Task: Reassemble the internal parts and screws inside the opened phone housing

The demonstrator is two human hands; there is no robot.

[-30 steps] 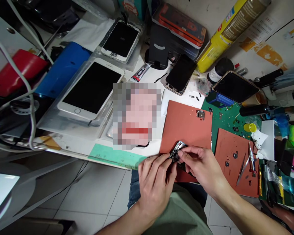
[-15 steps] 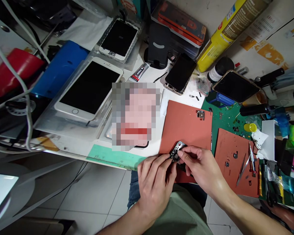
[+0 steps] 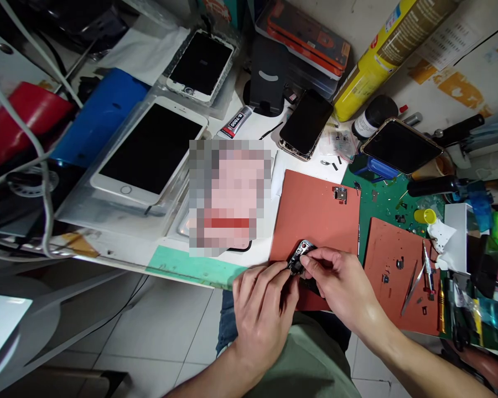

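Note:
An opened phone (image 3: 302, 247), its dark inner parts and metal upper end showing, rests near the front edge of a reddish-brown mat (image 3: 311, 204). From the left my left hand (image 3: 263, 309) has its fingers bent round the phone's side and steadies it. At the phone's upper part, my right hand (image 3: 348, 282) has thumb and forefinger pinched together over the inside. Whatever lies between those fingertips is too small to make out. Both hands cover much of the phone's lower half. A small metal part (image 3: 340, 194) lies on the mat's far right corner.
Right of the mat, a second reddish mat (image 3: 388, 249) carries tweezers (image 3: 413, 287), a screwdriver (image 3: 428, 271) and small parts. Leftward lie a white-framed phone (image 3: 149, 149) and a glue tube (image 3: 235, 121). A dark phone (image 3: 306, 122) and a yellow can (image 3: 369, 66) are at the back.
Very little differs. My right thumb and forefinger have shifted slightly over the phone's inside, and the view has moved a touch. My left hand keeps its hold.

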